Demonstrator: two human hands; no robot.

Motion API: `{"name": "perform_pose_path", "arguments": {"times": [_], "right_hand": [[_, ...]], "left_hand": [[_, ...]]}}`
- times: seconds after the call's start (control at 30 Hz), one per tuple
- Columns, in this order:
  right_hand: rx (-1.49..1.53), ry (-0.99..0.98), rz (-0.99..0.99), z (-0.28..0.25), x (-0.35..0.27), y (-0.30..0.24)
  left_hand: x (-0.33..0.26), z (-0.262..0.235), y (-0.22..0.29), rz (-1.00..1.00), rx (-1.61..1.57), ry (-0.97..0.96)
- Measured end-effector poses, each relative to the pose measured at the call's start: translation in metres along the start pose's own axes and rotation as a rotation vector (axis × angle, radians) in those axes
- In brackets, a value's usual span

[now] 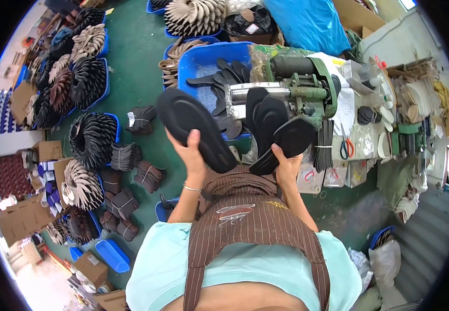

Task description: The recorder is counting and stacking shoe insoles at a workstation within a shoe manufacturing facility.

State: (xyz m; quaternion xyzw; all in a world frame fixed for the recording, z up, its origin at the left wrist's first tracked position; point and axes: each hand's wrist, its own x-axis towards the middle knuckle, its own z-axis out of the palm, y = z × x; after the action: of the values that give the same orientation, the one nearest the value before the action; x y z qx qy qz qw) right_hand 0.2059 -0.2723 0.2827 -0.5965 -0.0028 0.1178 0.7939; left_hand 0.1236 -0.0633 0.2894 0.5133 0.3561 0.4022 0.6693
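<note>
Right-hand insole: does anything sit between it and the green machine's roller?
Yes. Other black insoles already lie against the roller, just ahead of the insole held by the right hand. The left hand holds another insole aside.

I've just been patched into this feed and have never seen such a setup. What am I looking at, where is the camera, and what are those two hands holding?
The single picture comes from a wide fisheye camera worn on a person's head, looking down, so straight edges bend near the rim. The striped apron at the bottom is the wearer's own. No robot here: two bare hands do the work. The left hand holds up a black shoe insole. The right hand grips another black insole in front of a green roller machine on a cluttered bench with red-handled scissors. Behind the machine a blue tub holds more dark insoles. On the green floor to the left stand bundles and fanned stacks of insoles.
</note>
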Motion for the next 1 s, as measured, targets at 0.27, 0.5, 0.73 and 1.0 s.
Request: {"name": "perform_pose_path", "arguments": {"times": [0.27,0.5,0.73,1.0], "right_hand": [[-0.154,0.184,0.107,0.007,0.059,0.060],[-0.381,0.092,-0.092,-0.007,-0.004,0.070],[-0.260,-0.037,0.181,0.040,0.033,0.029],[-0.007,-0.138,0.420,0.040,0.063,0.034]], "left_hand": [[0.007,-0.031,0.016,-0.499,-0.469,-0.060],[-0.005,-0.054,0.011,-0.600,-0.504,-0.104],[-0.002,-0.051,0.018,-0.688,-0.495,-0.124],[-0.005,-0.020,0.020,-0.484,-0.387,-0.184]]}}
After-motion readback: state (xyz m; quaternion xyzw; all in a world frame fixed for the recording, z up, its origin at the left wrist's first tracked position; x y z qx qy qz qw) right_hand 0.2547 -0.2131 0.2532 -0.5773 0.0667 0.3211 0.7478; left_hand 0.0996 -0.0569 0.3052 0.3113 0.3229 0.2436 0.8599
